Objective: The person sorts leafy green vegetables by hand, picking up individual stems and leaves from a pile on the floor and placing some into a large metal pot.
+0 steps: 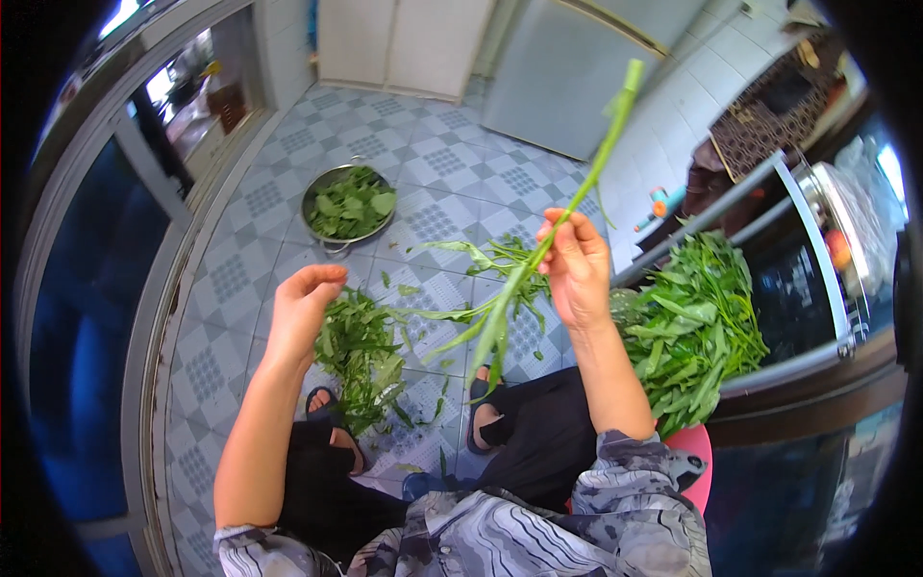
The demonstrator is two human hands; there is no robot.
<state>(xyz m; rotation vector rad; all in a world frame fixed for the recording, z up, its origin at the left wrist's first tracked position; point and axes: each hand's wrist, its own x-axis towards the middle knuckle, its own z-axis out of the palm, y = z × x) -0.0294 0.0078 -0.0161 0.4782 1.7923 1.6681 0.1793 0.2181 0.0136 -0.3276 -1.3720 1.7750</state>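
My right hand pinches a long green stem with narrow leaves between thumb and fingers; its thick end points up and its leaves hang down to the left. My left hand is raised at the left with thumb and fingertips together, and I cannot tell whether a small piece is between them. Beneath it, a heap of leafy stems lies on the floor. A smaller pile of greens lies behind the held stem. Picked leaves fill a round metal pan farther off. A big bundle of leafy greens is at the right.
Loose leaves are scattered over the tiled floor around my sandaled feet. A pink plastic container or stool shows under the bundle. A glass-fronted rack stands at the right, a refrigerator at the back, and a sliding door frame at the left.
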